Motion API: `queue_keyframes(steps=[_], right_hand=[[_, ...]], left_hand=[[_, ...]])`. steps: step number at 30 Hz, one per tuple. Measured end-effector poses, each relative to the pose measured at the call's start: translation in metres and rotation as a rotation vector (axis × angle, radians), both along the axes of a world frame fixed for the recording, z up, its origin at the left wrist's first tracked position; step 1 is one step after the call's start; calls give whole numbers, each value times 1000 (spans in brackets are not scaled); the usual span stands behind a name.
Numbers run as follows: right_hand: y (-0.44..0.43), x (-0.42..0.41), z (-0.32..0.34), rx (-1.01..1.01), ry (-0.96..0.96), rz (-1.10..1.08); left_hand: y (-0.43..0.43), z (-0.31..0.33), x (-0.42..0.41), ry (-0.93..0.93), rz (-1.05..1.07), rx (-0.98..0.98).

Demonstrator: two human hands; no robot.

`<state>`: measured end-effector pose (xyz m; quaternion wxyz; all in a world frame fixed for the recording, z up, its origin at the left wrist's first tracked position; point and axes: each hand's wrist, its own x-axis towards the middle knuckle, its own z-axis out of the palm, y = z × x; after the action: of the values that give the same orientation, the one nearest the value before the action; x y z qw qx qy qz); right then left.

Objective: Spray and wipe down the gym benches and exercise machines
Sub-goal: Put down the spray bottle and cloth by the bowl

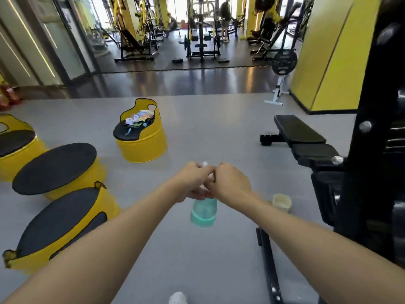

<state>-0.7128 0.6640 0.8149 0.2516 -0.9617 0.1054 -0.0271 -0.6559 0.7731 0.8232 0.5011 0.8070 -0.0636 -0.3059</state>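
Both hands, left hand (191,182) and right hand (231,183), clasp the teal spray bottle (203,212) near the black bench (300,132).

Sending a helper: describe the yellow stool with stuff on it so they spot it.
Left on the grey floor stand yellow drum stools. Take the lone stool toward the middle. Only its black seat carries a colourful pile.

Floor (208,128): grey, smooth.
Left: four yellow stools (141,145), black tops.
Right: black bench (299,132); pale cup (282,202) beside black machine (370,163).
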Motion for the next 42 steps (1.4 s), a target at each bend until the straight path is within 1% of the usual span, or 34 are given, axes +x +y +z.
queue_keyframes(steps=[3,6,7,9,11,15,20,22,26,30,36,40,42], right_hand=[[-38,89,-16,8,7,-114],[-85,173,-29,41,6,-269],[-104,200,-32,47,1,-305],[-145,242,-41,123,-5,-365],[-187,275,-48,193,-26,-427],[-277,333,-65,182,2,-591],[-403,398,-129,258,14,-760],[-448,416,-164,279,24,-841],[-520,432,-241,327,114,-983],[-573,436,-335,361,185,-1105],[-626,441,-510,454,227,-1283],[-648,452,-619,407,230,-1312],[-661,459,-667,385,186,-1311]], left_hand=[[-49,-11,95,54,-4,-29],[-104,-21,187,175,-19,-97],[-126,-22,216,188,-36,-101],[-171,-28,265,195,-74,-86],[-218,-34,309,183,-107,-30],[-316,-62,394,111,-225,43],[-441,-127,484,26,-344,113],[-491,-163,514,-5,-406,141],[-575,-244,556,-27,-519,184],[-647,-345,583,-13,-644,208],[-738,-537,611,-39,-840,192],[-784,-658,617,-56,-949,172],[-801,-714,616,-66,-995,142]])
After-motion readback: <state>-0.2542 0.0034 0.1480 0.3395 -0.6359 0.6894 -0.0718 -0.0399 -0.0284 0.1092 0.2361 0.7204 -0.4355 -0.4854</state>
